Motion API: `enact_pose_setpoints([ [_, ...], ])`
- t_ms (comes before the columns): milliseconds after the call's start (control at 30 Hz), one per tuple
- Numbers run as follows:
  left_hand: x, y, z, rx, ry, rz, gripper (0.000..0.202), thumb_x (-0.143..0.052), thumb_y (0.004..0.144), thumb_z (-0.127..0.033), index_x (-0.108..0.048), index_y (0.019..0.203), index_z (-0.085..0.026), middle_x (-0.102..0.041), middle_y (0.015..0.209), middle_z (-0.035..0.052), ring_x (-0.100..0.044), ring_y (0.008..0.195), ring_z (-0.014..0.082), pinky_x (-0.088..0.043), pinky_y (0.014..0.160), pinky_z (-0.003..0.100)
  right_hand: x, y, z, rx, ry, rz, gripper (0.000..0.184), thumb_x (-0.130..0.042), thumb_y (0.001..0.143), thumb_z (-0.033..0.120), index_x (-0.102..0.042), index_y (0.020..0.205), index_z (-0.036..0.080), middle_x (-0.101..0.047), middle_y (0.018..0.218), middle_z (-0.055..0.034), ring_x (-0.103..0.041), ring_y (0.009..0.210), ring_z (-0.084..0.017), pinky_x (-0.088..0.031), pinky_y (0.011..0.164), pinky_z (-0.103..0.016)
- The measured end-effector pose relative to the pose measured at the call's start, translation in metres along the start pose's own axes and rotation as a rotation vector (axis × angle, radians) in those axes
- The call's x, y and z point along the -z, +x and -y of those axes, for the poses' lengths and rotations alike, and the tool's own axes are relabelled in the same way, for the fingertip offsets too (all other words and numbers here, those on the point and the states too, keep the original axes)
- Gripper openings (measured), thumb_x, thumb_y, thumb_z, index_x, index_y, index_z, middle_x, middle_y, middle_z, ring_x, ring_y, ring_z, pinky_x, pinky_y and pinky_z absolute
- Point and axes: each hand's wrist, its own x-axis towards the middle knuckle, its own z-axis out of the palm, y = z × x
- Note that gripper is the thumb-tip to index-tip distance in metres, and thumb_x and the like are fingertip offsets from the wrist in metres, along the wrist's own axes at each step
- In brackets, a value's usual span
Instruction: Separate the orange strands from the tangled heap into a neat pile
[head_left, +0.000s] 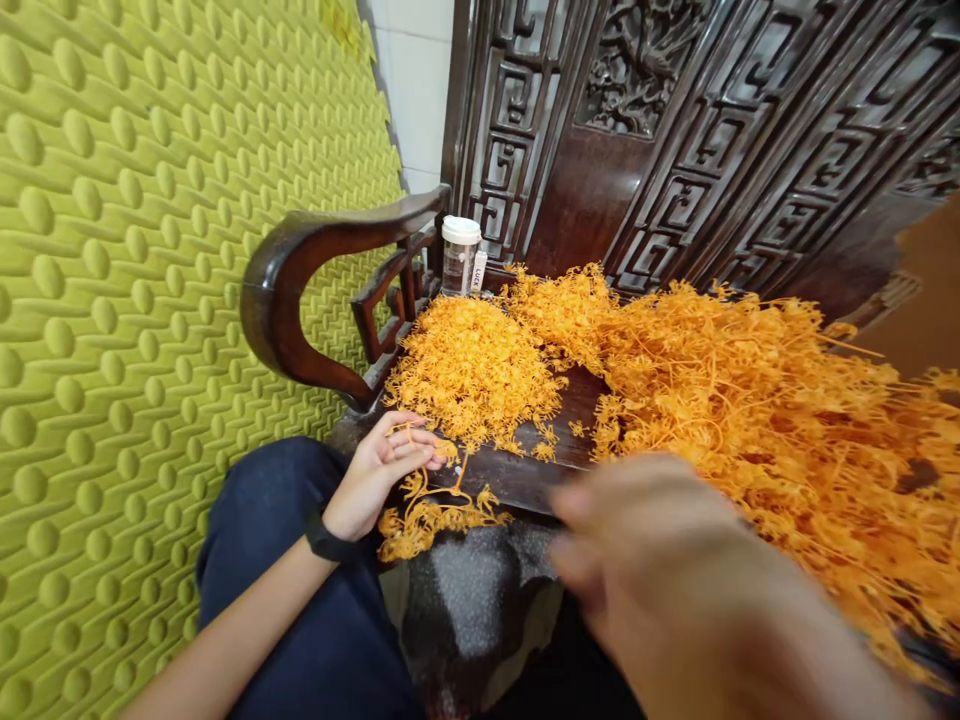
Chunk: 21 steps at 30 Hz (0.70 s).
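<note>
My left hand [386,458], with a dark band at its wrist, is closed in a pinch on an orange artificial flower sprig [459,490]. Its thin stems and frilly pieces hang below my fingers, over the front edge of the seat. Just beyond this hand lies a rounded heap of small orange flower pieces [476,370]. My right hand [637,540] is smeared by motion, in front of a large pile of orange sprigs [720,370] on the right. Whether that hand holds anything cannot be made out.
The heaps rest on a dark wooden bench seat [574,405] with a carved backrest [577,200]. A curved armrest [330,235] rises at the left, beside a yellow-green textured wall [150,300]. In the back corner stands a clear container with a white lid [460,255].
</note>
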Motion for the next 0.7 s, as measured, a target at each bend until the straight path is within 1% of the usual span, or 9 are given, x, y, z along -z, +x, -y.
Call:
enact_pose_setpoints([
  [100, -0.002, 0.002, 0.008, -0.025, -0.026, 0.027, 0.035, -0.069, 0.069, -0.017, -0.046, 0.096, -0.018, -0.064, 0.078, -0.0009, -0.063, 0.070, 0.0117, -0.049, 0.073, 0.025, 0.001, 0.066, -0.028, 0.116, -0.098, -0.002, 0.022, -0.050, 0.082, 0.038, -0.060, 0.096, 0.024, -0.061, 0.103, -0.0025, -0.053, 0.103, -0.020, -0.040, 0.094, -0.039],
  [167, -0.004, 0.004, 0.012, -0.046, -0.029, 0.045, 0.036, -0.069, 0.069, -0.017, -0.045, 0.096, -0.019, -0.064, 0.078, -0.0012, -0.063, 0.071, 0.0117, -0.050, 0.074, 0.026, -0.003, 0.093, -0.057, -0.033, -0.147, 0.066, 0.029, -0.059, 0.076, 0.039, -0.058, 0.096, 0.018, -0.061, 0.099, -0.0060, -0.056, 0.094, -0.018, -0.043, 0.086, -0.037],
  [200, -0.005, 0.004, 0.014, -0.056, -0.022, 0.050, 0.036, -0.069, 0.069, -0.017, -0.044, 0.095, -0.019, -0.064, 0.078, -0.0008, -0.063, 0.072, 0.0117, -0.050, 0.074, 0.026, -0.006, 0.100, -0.072, -0.135, -0.126, 0.161, 0.032, -0.062, 0.074, 0.040, -0.058, 0.095, 0.016, -0.062, 0.095, -0.0065, -0.057, 0.087, -0.017, -0.045, 0.081, -0.034],
  [267, -0.009, 0.004, 0.017, -0.077, 0.010, 0.045, 0.036, -0.069, 0.069, -0.018, -0.044, 0.095, -0.019, -0.065, 0.083, 0.0007, -0.062, 0.073, 0.0111, -0.049, 0.074, 0.026, -0.009, 0.103, -0.096, -0.255, -0.069, 0.316, 0.030, -0.066, 0.070, 0.038, -0.060, 0.086, 0.014, -0.063, 0.080, -0.0044, -0.057, 0.073, -0.013, -0.045, 0.070, -0.028],
  [333, -0.012, 0.002, 0.019, -0.097, 0.067, 0.029, 0.035, -0.069, 0.070, -0.020, -0.043, 0.094, -0.018, -0.064, 0.085, 0.0014, -0.061, 0.073, 0.0103, -0.049, 0.074, 0.025, -0.009, 0.098, -0.109, -0.283, -0.028, 0.397, 0.023, -0.064, 0.073, 0.036, -0.061, 0.075, 0.013, -0.061, 0.068, -0.0017, -0.054, 0.064, -0.011, -0.043, 0.063, -0.024],
  [433, -0.016, -0.001, 0.022, -0.059, 0.177, 0.030, 0.032, -0.066, 0.072, -0.024, -0.043, 0.094, -0.019, -0.060, 0.072, -0.0032, -0.058, 0.060, 0.0079, -0.048, 0.061, 0.021, -0.008, 0.091, -0.111, -0.281, -0.027, 0.370, 0.019, -0.059, 0.076, 0.030, -0.060, 0.067, 0.013, -0.059, 0.061, 0.0003, -0.052, 0.058, -0.010, -0.040, 0.060, -0.023],
  [533, -0.016, -0.002, 0.023, 0.030, 0.251, 0.113, 0.029, -0.061, 0.076, -0.032, -0.043, 0.095, -0.019, -0.052, 0.059, -0.0073, -0.047, 0.041, 0.0053, -0.039, 0.041, 0.017, -0.006, 0.092, -0.106, -0.272, -0.071, 0.316, 0.012, -0.060, 0.074, 0.020, -0.061, 0.064, 0.013, -0.058, 0.058, 0.0008, -0.052, 0.057, -0.009, -0.040, 0.060, -0.022],
  [600, -0.015, -0.001, 0.021, 0.036, 0.257, 0.160, 0.028, -0.059, 0.078, -0.034, -0.043, 0.096, -0.019, -0.051, 0.057, -0.0074, -0.042, 0.038, 0.0043, -0.034, 0.037, 0.016, -0.005, 0.095, -0.103, -0.283, -0.081, 0.297, 0.014, -0.058, 0.075, 0.017, -0.060, 0.061, 0.013, -0.057, 0.056, 0.0007, -0.051, 0.054, -0.009, -0.040, 0.059, -0.022],
  [700, -0.015, 0.002, 0.013, -0.005, 0.217, 0.147, 0.028, -0.060, 0.077, -0.032, -0.044, 0.097, -0.019, -0.051, 0.057, -0.0072, -0.040, 0.038, 0.0030, -0.031, 0.037, 0.014, -0.003, 0.100, -0.098, -0.326, -0.057, 0.249, 0.016, -0.057, 0.075, 0.018, -0.060, 0.059, 0.013, -0.054, 0.051, 0.0016, -0.048, 0.047, -0.008, -0.038, 0.052, -0.021],
])
